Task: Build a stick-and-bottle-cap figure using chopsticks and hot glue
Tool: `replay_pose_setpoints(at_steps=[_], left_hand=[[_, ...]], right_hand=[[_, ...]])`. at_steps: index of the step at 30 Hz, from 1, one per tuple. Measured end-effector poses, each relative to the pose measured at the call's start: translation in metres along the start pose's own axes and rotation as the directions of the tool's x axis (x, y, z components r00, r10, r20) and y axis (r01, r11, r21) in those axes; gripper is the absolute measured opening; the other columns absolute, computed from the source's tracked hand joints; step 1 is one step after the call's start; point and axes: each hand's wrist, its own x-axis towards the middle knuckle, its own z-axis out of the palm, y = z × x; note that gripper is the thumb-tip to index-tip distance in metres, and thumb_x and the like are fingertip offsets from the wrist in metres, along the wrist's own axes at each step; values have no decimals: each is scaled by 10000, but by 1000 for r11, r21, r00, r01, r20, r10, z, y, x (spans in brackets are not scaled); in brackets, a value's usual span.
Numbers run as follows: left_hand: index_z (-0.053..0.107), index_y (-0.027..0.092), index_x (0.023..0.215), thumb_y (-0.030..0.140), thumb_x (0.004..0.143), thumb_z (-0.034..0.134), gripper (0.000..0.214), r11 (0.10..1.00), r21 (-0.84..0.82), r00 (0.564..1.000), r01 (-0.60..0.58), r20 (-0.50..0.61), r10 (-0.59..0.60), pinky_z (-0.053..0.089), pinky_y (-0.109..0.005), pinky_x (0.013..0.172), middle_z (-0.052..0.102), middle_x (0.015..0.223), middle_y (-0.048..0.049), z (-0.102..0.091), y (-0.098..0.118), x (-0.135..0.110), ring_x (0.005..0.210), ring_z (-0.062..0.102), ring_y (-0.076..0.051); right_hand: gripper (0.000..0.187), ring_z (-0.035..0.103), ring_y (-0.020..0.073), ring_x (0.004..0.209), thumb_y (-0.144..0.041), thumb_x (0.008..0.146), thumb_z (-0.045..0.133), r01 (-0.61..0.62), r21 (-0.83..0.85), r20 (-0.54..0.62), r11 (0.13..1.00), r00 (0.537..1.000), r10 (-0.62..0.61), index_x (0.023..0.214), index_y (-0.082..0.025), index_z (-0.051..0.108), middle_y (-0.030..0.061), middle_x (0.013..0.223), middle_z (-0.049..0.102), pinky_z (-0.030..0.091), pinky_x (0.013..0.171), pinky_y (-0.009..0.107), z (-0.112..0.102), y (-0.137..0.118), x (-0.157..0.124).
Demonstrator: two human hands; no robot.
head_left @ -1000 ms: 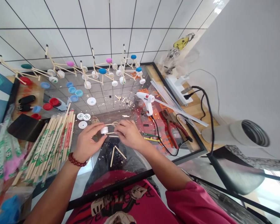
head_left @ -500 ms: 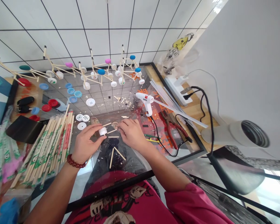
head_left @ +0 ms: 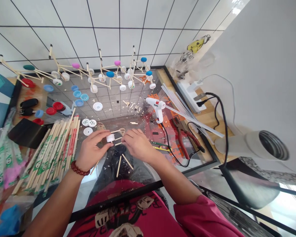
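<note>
Pinched between thumb and fingers of my left hand (head_left: pixel 96 148) is a white bottle cap (head_left: pixel 110 138). My right hand (head_left: pixel 136 143) is just to its right, its fingertips closed on a thin wooden stick (head_left: pixel 118 138) that points at the cap. Whether the stick touches the cap I cannot tell. Another short stick (head_left: pixel 118 144) lies just below, close to my right fingertips, and one more stick (head_left: pixel 115 131) shows above. Two cut sticks (head_left: pixel 118 166) lie on the glass tabletop nearer my body.
A white glue gun (head_left: pixel 156 108) and red-handled pliers (head_left: pixel 184 138) lie on the right, with clear glue sticks (head_left: pixel 187 115) behind. Wrapped chopsticks (head_left: pixel 51 151) are heaped on the left. Stick-and-cap models (head_left: pixel 102 75) line the back wall; loose blue caps (head_left: pixel 77 94) lie before them.
My right hand has shifted slightly down and closer to the cap, its fingertips now beside the lower stick. My left hand keeps hold of the cap. The whole view has shifted a little.
</note>
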Motion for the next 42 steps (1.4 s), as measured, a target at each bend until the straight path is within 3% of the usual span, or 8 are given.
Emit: replay_pose_setpoints(at_steps=[11, 23, 33, 36, 38, 39, 42], left_hand=[[817, 266, 1137, 397, 936, 778, 243, 999, -36, 1000, -11, 12, 12, 643, -473, 1064, 832, 1217, -68, 0, 2, 1, 1121, 791, -286], [816, 227, 1171, 359, 919, 794, 285, 997, 11, 997, -74, -34, 74, 657, -449, 1016, 828, 1209, -96, 2, 1, -1, 1084, 800, -284], [811, 237, 1168, 388, 906, 800, 302, 999, 9, 999, -36, 2, 36, 630, -456, 1062, 823, 1227, -98, 1, 0, 0, 1127, 787, -292], [808, 237, 1170, 397, 910, 785, 306, 1000, -3, 1000, -23, 10, 23, 627, -451, 1065, 819, 1244, -103, 0, -2, 0, 1133, 785, -295], [808, 232, 1155, 399, 914, 772, 296, 1000, -15, 1000, -27, -5, 27, 631, -445, 1051, 824, 1223, -102, 1, -3, 0, 1113, 789, -294], [808, 230, 1146, 404, 913, 769, 293, 999, -19, 999, -28, -20, 28, 633, -442, 1042, 826, 1207, -102, 1, -3, 0, 1102, 789, -294], [809, 226, 1123, 414, 915, 755, 286, 1000, -16, 999, -7, -49, 6, 637, -440, 1017, 825, 1187, -103, 2, -3, -1, 1101, 785, -302]], right_hand=[[225, 601, 268, 985, -176, 1096, 531, -14, -52, -15, 999, 1000, 14, 1071, -214, 751, 82, 1057, 761, 370, 836, 401, 8, -5, 3], [215, 585, 247, 969, -194, 1098, 554, 17, -94, -34, 995, 999, -20, 1074, -216, 766, 63, 1045, 751, 348, 843, 387, 13, -3, 2], [159, 650, 269, 1035, -208, 1053, 627, -209, -98, -98, 973, 975, 200, 1066, -228, 784, 85, 1094, 764, 412, 857, 384, 7, 4, 12], [140, 668, 262, 995, -211, 1028, 638, -279, -60, -198, 959, 944, 262, 1071, -217, 771, 91, 1064, 766, 452, 852, 371, -3, 11, -2], [137, 674, 247, 933, -239, 1026, 624, -338, 21, -291, 941, 898, 330, 982, -216, 752, 83, 986, 754, 478, 837, 358, -10, 25, -20], [149, 673, 243, 899, -267, 1022, 623, -398, 68, -341, 915, 853, 396, 941, -215, 736, 84, 958, 745, 488, 820, 355, -12, 34, -29], [193, 675, 286, 929, -398, 946, 683, -582, 175, -476, 794, 656, 586, 978, -208, 703, 115, 991, 736, 523, 836, 402, -16, 69, -48]])
